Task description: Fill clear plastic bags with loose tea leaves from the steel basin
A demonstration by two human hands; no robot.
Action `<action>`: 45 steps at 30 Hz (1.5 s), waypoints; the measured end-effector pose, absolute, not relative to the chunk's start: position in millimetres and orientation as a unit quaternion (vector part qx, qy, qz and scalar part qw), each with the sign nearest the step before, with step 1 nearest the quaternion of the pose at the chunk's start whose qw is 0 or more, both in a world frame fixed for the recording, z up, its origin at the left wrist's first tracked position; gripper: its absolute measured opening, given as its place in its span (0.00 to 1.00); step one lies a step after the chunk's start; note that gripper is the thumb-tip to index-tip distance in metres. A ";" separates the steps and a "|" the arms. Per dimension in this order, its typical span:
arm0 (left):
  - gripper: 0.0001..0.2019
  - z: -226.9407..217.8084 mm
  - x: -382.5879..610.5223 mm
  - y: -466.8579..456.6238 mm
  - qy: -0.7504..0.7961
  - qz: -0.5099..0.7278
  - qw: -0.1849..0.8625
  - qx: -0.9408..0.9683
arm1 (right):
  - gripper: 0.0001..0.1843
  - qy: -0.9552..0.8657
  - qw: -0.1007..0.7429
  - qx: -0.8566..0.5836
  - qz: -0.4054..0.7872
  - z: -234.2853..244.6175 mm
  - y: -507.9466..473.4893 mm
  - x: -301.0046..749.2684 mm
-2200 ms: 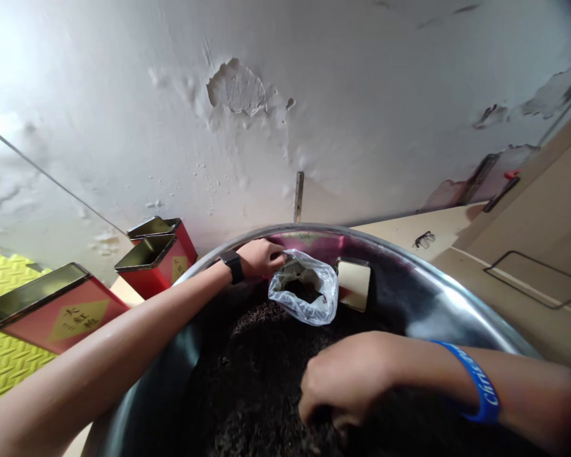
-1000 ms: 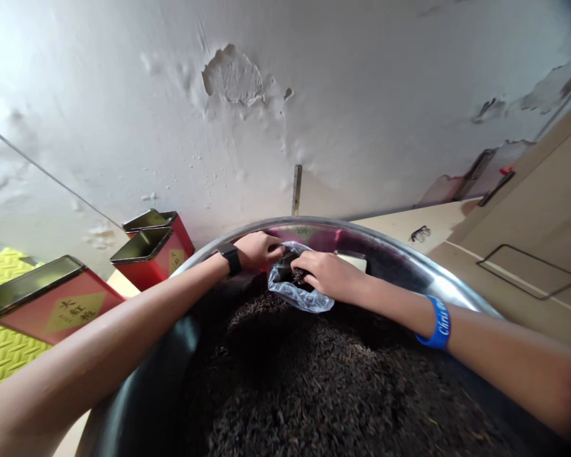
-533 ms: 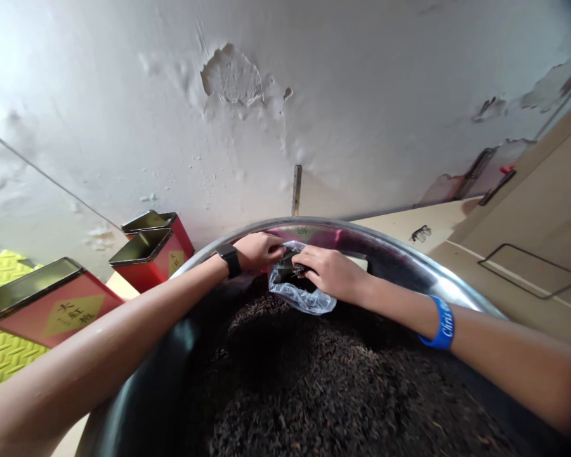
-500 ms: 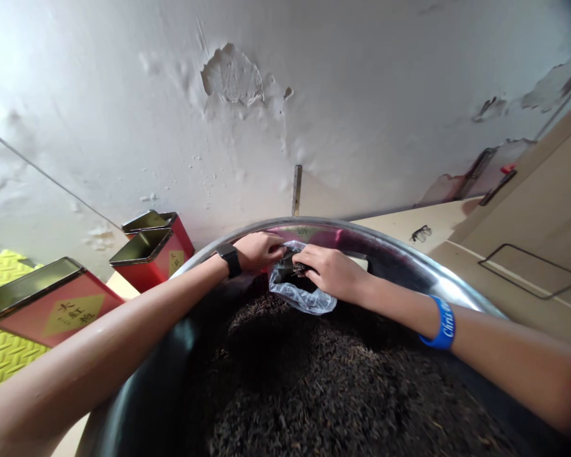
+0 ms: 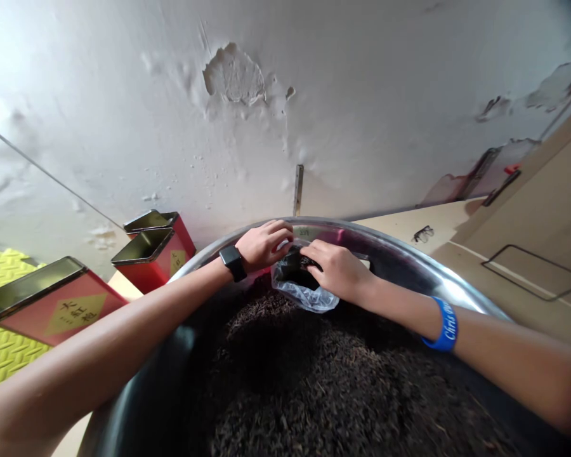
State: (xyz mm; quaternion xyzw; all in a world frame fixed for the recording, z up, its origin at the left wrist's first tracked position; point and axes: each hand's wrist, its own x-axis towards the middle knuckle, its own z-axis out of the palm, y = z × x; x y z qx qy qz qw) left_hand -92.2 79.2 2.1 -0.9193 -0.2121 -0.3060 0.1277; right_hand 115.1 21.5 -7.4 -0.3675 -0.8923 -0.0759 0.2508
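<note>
A clear plastic bag [image 5: 309, 297] stands open-mouthed at the far side of a big metal basin [image 5: 457, 285]. My left hand [image 5: 265, 244], with a black watch on its wrist, is closed on the bag's far left edge. My right hand [image 5: 340, 270] reaches over the mouth from the right, fingers bent together around a few dark tea leaves [image 5: 306, 261]; the fingertips are partly hidden. Loose dark tea leaves [image 5: 333, 387] cover the basin's bottom. Some red shows beside the bag, but I cannot tell whether it is a tin or a reflection.
Several open red tins with yellow labels stand left of the basin, the nearest tin [image 5: 71, 308] by a yellow mat [image 5: 9, 362]. Eyeglasses [image 5: 423, 234] lie on the tabletop to the right, near a cardboard-coloured panel [image 5: 542, 222]. A peeling wall [image 5: 361, 127] rises behind.
My left hand has lifted slightly and turned at the bag's edge. My right hand's fingers have shifted a little right and up, with fewer leaves showing between them.
</note>
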 end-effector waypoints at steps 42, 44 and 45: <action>0.13 1.2 -88.1 76.7 -0.137 -0.229 0.136 -0.954 | 0.17 -0.873 0.274 -0.401 -0.045 -12.5 30.8 120.2; 0.13 1.1 -88.6 77.2 -0.138 -0.230 0.134 -0.954 | 0.15 -0.872 0.270 -0.406 -0.042 -12.4 30.0 119.8; 0.13 1.0 -88.9 77.6 -0.139 -0.230 0.133 -0.954 | 0.14 -0.872 0.268 -0.408 -0.040 -12.2 29.8 119.6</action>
